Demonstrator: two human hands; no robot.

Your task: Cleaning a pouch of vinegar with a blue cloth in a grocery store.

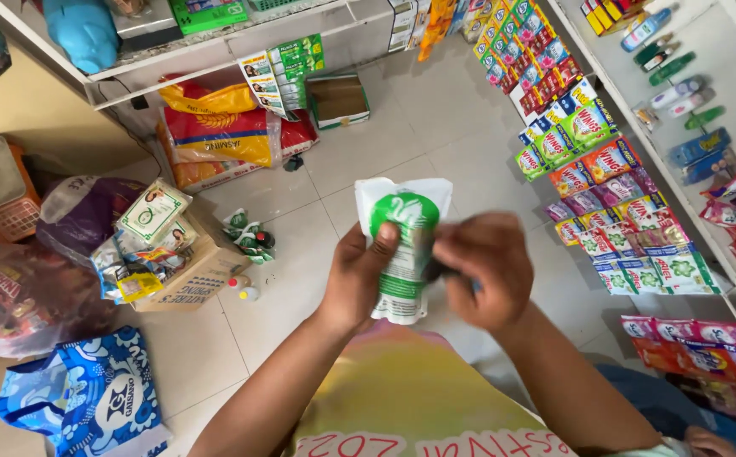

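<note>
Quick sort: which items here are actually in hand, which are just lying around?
In hand:
- green and white pouch
- left hand, gripping its side
- right hand, at its other edge

Lying about:
- cardboard box of packets
- blue patterned bag
- yellow and red sacks
- hanging sachet strips
- bottles on shelf

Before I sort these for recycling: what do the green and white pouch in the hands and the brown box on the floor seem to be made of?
Green and white pouch: likely flexible plastic film, glossy, with crinkled edges. Brown box: apparently corrugated cardboard, matte, flaps folded open.
</note>
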